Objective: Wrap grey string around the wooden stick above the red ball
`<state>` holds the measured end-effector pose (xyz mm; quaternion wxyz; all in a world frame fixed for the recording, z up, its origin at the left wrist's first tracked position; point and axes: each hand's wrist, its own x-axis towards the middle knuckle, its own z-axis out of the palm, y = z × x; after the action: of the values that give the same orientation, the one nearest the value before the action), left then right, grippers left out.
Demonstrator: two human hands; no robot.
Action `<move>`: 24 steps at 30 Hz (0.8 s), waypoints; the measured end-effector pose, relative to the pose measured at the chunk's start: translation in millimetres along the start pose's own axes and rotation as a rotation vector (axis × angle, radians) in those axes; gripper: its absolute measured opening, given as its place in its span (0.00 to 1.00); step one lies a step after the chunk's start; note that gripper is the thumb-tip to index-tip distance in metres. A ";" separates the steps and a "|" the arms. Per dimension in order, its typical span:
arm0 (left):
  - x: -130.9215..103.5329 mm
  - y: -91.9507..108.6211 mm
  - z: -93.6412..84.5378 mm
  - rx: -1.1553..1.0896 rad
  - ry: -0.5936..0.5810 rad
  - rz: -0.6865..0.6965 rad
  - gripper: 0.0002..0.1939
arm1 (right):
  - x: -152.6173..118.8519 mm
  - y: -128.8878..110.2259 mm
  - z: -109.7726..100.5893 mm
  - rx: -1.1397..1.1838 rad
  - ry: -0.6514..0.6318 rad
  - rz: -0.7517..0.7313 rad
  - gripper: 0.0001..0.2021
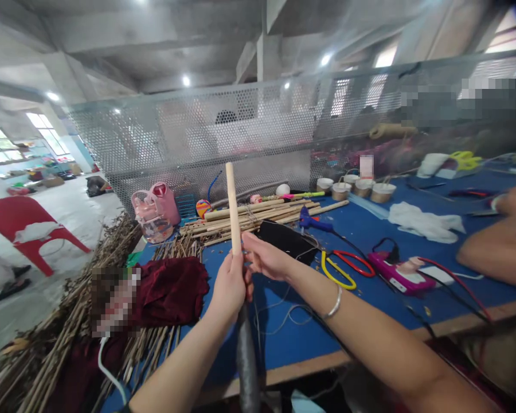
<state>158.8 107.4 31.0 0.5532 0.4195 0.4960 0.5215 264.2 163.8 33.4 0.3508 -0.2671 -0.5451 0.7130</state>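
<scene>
A pale wooden stick (pixel 233 201) stands nearly upright in front of me over the blue table. My left hand (pixel 231 281) is closed around it. Below that hand, a thick dark grey length (pixel 247 358) runs down past the table's edge; whether it is one piece with the stick is hidden by my fingers. My right hand (pixel 264 257) is closed against the stick's right side, its fingertips partly hidden, and I cannot make out what is pinched there. Thin wire (pixel 290 315) lies in loose curves on the table below my hands.
Wooden sticks (pixel 266 215) lie behind my hands, near a blue glue gun (pixel 313 221). Red-and-yellow-handled pliers (pixel 344 267) and a purple power strip (pixel 402 275) are to the right. Dry twigs (pixel 77 287) and dark red cloth (pixel 172 289) crowd the left. Another person's arm (pixel 499 246) rests at far right.
</scene>
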 end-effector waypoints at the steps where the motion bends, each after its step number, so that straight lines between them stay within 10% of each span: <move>1: 8.4 -3.9 0.3 0.047 0.022 0.007 0.16 | 1.1 3.5 -3.0 0.015 -0.036 0.054 0.22; 13: 22.6 -32.7 -4.7 0.035 -0.039 -0.106 0.17 | 11.8 18.7 -16.5 -0.240 0.155 0.060 0.25; 24: 27.7 -36.6 -3.4 -0.071 -0.051 -0.240 0.17 | -1.8 25.3 -27.4 0.022 -0.085 0.262 0.31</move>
<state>160.3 130.9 -8.5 0.6386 0.3505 0.5095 0.4580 281.0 174.5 1.8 0.2340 -0.3017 -0.5119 0.7695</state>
